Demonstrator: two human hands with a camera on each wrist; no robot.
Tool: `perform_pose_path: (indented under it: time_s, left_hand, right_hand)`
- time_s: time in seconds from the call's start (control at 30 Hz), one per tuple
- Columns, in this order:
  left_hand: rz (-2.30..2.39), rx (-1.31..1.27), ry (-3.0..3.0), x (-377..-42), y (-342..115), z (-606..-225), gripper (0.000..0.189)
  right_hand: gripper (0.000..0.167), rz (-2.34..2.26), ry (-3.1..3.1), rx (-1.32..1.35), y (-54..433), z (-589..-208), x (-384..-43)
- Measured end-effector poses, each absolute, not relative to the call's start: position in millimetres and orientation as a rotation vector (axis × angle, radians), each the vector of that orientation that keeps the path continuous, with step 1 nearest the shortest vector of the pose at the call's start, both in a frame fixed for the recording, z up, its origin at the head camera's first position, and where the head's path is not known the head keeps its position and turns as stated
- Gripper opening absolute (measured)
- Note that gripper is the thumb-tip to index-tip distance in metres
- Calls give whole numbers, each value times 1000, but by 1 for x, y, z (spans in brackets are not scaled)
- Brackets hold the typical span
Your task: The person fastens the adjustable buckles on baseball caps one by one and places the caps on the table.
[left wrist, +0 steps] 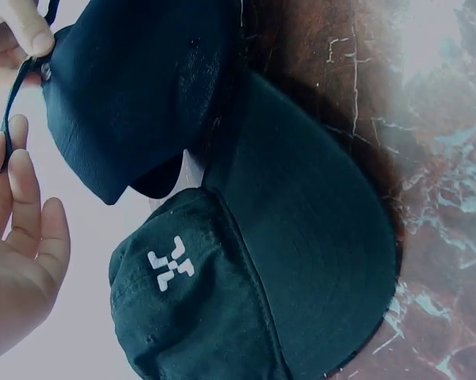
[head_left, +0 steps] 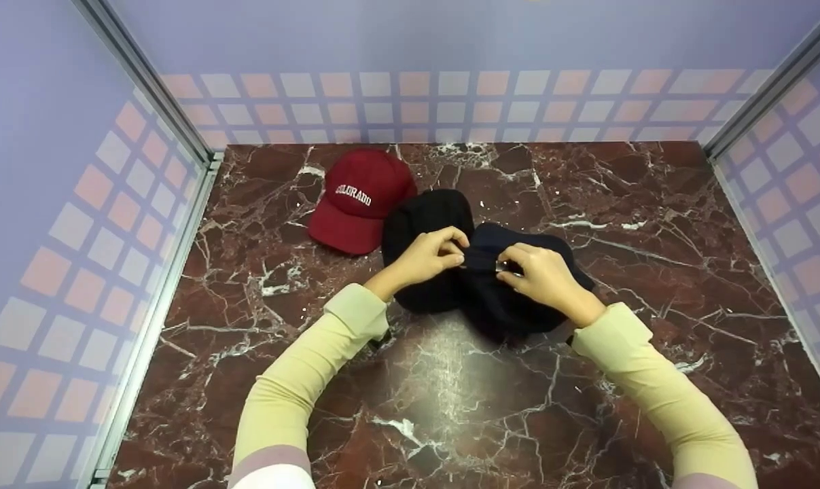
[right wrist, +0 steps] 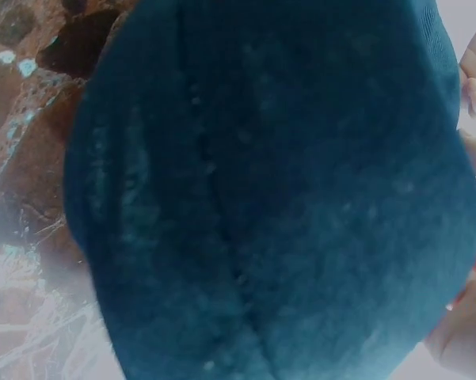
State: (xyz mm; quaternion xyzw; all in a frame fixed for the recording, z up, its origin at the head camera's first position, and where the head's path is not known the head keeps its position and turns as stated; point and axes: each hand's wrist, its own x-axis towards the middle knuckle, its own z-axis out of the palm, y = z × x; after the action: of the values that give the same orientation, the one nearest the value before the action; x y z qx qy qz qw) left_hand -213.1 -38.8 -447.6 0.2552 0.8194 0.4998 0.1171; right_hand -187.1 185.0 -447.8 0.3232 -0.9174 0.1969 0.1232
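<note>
A dark navy cap (head_left: 505,309) is held between both hands, its crown filling most of the right wrist view. My left hand (head_left: 429,257) pinches the thin strap (left wrist: 14,99) at the cap's back between thumb and fingers. Opposite it, my right hand (head_left: 535,272) pinches the strap by a small shiny buckle (left wrist: 46,71) at the cap's edge. Beside the navy cap, partly under my left hand in the head view, lies a black cap (head_left: 426,214) with a white emblem (left wrist: 170,265) on its front.
A dark red cap (head_left: 369,187) with white COLORADO lettering lies at the back left, against the black cap. The brown marbled tabletop (head_left: 410,407) is bounded by patterned panels (head_left: 410,41) at the back and both sides.
</note>
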Motion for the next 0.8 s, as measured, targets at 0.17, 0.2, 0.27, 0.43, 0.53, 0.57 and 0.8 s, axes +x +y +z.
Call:
perform_pose_path:
  time_s: [0.17,0.2,0.27,0.43,0.53,0.57,0.8]
  left_hand:
    - [1432,748,2423,-214,-40,-445,18]
    - [1428,751,2426,-214,-40,-445,18]
    - [1419,751,2425,-214,-39,-444,17]
    - [1379,776,2427,-213,-37,-443,15]
    - [1362,788,2428,-212,-35,-442,15]
    - [1358,792,2429,-211,-35,-441,15]
    - [1324,837,2446,-209,-33,-437,15]
  right_hand:
    - [18,759,-2815,930,187,-442,-190]
    - [18,835,-2846,922,187,-441,-191]
    - [17,1026,-2908,890,187,-438,-193]
    - [17,1392,-3008,816,189,-434,-198]
    - [19,1483,-3059,823,190,-431,-200]
    - [19,1515,-3075,819,190,-429,-200]
    - [18,1584,-3153,798,185,-405,-193]
